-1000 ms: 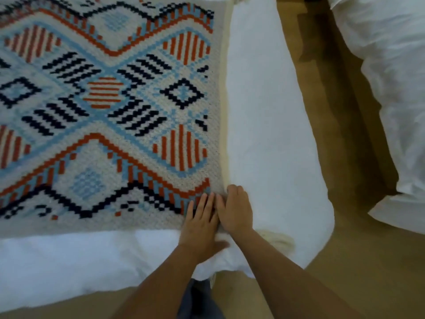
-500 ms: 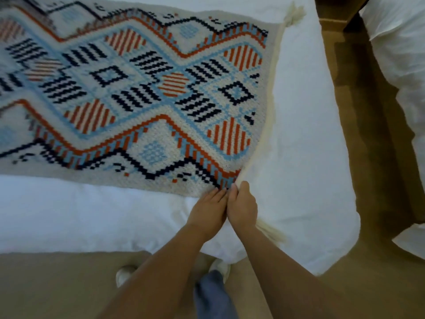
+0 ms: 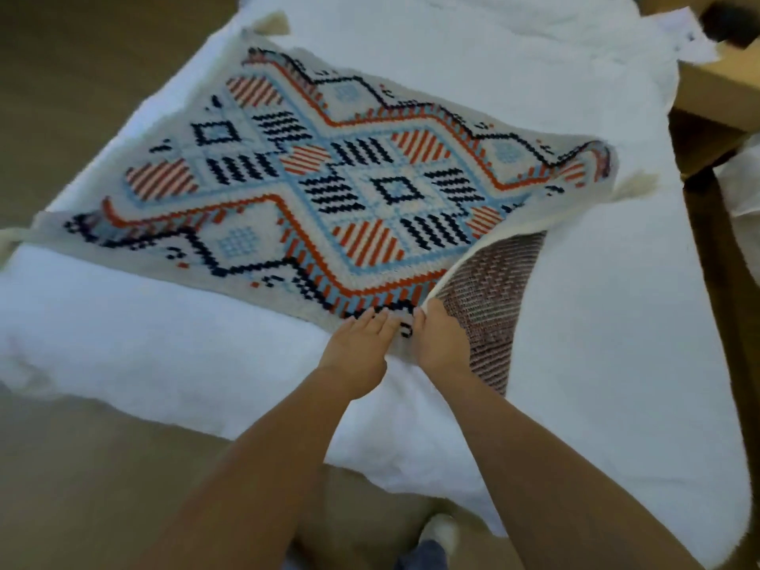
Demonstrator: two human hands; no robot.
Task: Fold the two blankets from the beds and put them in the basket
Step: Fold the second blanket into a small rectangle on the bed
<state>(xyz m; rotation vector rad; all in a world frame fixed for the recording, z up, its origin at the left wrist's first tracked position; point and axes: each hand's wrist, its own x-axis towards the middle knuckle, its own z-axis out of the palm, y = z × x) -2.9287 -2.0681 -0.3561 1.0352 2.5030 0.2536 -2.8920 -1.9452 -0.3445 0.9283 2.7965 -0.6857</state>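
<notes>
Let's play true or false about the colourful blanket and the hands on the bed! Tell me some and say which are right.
1. The patterned woven blanket with orange, blue and black shapes lies on a white bed. True.
2. Both hands are at the same near corner of the blanket. True: the left hand and the right hand are side by side.
3. The blanket is already in a basket. False: no basket is in view.
4. The blanket lies completely flat. False: its right edge is lifted, showing the underside.
</notes>
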